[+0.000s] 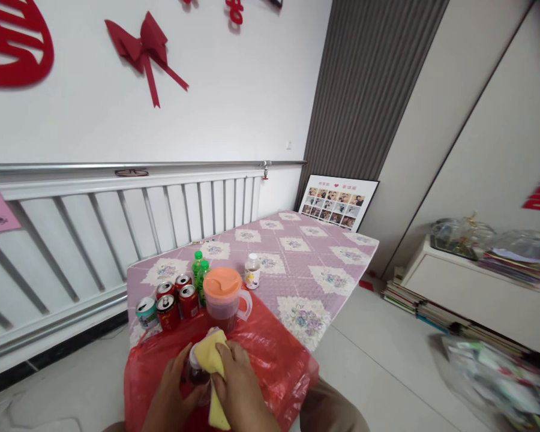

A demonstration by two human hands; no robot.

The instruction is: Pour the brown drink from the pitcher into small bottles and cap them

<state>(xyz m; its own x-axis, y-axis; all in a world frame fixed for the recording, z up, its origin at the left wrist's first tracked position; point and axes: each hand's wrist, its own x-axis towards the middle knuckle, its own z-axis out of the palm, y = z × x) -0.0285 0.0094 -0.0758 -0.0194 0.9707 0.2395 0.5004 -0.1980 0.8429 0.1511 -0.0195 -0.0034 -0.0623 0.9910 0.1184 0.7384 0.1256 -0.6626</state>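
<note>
Floral cloth [337,279] under red plastic [274,354], cans [167,311] and pitcher [222,294] on top. Left hand [176,384] gripping bottle [200,375] over the plastic; right hand [239,384] clutching yellow rag [212,354] against it.

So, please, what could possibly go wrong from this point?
The right hand with the yellow cloth is close to the pitcher; a careless push might knock it.

The red plastic sheet is wrinkled and lies under the pitcher, so pulling it could make the pitcher tip.

The cans stand close together and look opened; if one falls, it may hit another, and anything left inside could spill.
</note>
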